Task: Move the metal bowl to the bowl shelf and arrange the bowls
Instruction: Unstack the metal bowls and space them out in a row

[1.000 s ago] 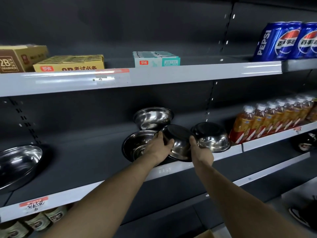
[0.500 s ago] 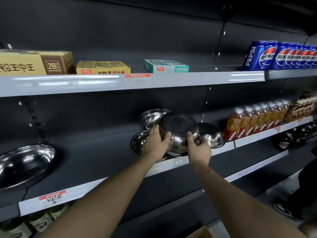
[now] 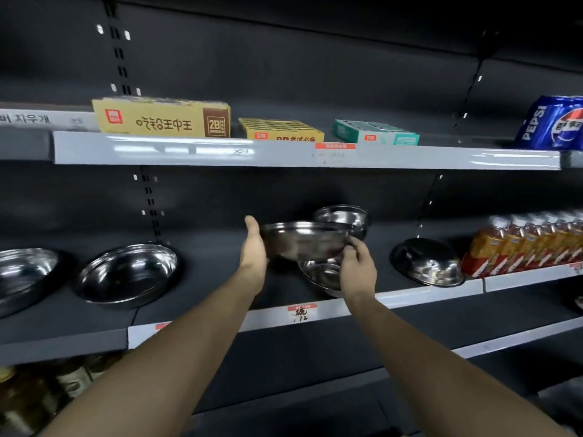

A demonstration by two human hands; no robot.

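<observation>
I hold a metal bowl (image 3: 303, 241) upright in the air above the middle shelf (image 3: 410, 299). My left hand (image 3: 254, 250) grips its left rim and my right hand (image 3: 358, 266) grips its right rim. Under it a second bowl (image 3: 321, 274) rests on the shelf, partly hidden. A third bowl (image 3: 342, 216) stands behind, near the back wall. To the right an upturned bowl (image 3: 424, 261) lies rim-down near the shelf's front edge.
Two wide steel basins (image 3: 126, 272) (image 3: 22, 275) sit at the left of the same shelf. Orange drink bottles (image 3: 520, 244) line the right. The upper shelf (image 3: 284, 152) carries flat boxes (image 3: 161, 119) and Pepsi cans (image 3: 552, 123). A price tag (image 3: 301, 312) hangs below the bowls.
The bowl in both hands has been turned from facing me to upright and lifted above the bowl on the shelf. The camera has swung left, showing a second basin.
</observation>
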